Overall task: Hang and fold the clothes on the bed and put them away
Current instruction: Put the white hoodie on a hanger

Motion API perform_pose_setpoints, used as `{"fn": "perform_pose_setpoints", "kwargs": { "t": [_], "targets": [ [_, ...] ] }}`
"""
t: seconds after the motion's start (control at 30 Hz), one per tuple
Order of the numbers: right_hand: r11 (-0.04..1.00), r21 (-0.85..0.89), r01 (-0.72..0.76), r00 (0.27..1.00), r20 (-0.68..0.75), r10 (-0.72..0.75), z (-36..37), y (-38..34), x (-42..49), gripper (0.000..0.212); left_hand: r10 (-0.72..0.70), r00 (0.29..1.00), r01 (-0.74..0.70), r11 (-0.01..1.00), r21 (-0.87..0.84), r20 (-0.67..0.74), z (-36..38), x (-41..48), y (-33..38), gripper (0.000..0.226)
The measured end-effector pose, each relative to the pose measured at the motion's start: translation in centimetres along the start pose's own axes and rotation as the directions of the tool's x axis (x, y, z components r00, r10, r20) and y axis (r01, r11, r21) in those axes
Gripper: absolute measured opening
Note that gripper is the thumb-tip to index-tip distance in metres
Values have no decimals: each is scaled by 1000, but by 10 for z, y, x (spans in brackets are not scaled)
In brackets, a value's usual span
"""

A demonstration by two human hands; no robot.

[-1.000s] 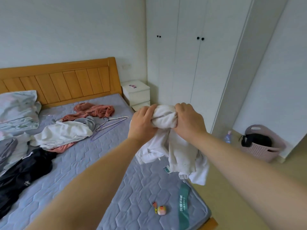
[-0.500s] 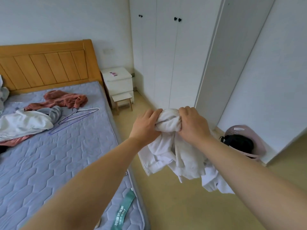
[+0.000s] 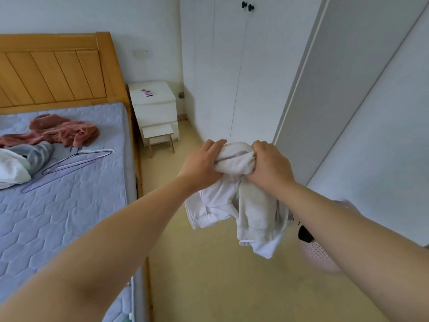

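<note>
White garment bundle (image 3: 234,160) is gripped by left hand (image 3: 200,167) and right hand (image 3: 271,167), fingers (image 3: 217,143) curled round it, over the floor right of the bed (image 3: 69,217). Putting away is judged in hand. Next, one hand must be freed for the closed wardrobe (image 3: 232,77) door.

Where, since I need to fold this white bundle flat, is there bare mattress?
The mattress is bare from the hangers toward its near end, and along the headboard. The far left is crowded: pink garment, grey garment, white clothing.
</note>
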State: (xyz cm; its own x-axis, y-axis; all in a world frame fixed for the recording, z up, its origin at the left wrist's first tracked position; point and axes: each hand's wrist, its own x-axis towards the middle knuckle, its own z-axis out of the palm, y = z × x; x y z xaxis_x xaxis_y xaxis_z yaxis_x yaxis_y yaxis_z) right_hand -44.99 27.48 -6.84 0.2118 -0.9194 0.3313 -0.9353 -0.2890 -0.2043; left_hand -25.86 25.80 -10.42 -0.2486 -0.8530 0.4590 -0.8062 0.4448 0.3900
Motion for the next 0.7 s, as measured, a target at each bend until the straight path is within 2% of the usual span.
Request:
{"fn": "perform_pose_setpoints", "kwargs": {
  "t": [0.1,0.3,0.47,0.6,0.7],
  "targets": [
    [999,28,42,999,10,-42,20,22,51,23,-75,997,75,997,37,1,20,40,-26,72],
    [977,165,138,989,37,-146,86,52,172,25,-370,929,369,924,-95,15,50,106,-97,78],
    [933,248,260,943,145,-301,140,46,285,25,-565,825,563,825,-49,-17,55,161,-158,59],
    [873,346,343,868,239,-435,179,10,361,23,-681,729,683,730,20,-69,43,176,-211,44],
    [781,400,479,750,276,-601,210,-42,404,22,-758,637,770,635,67,-140,27,162,-257,43]
  ]
}}
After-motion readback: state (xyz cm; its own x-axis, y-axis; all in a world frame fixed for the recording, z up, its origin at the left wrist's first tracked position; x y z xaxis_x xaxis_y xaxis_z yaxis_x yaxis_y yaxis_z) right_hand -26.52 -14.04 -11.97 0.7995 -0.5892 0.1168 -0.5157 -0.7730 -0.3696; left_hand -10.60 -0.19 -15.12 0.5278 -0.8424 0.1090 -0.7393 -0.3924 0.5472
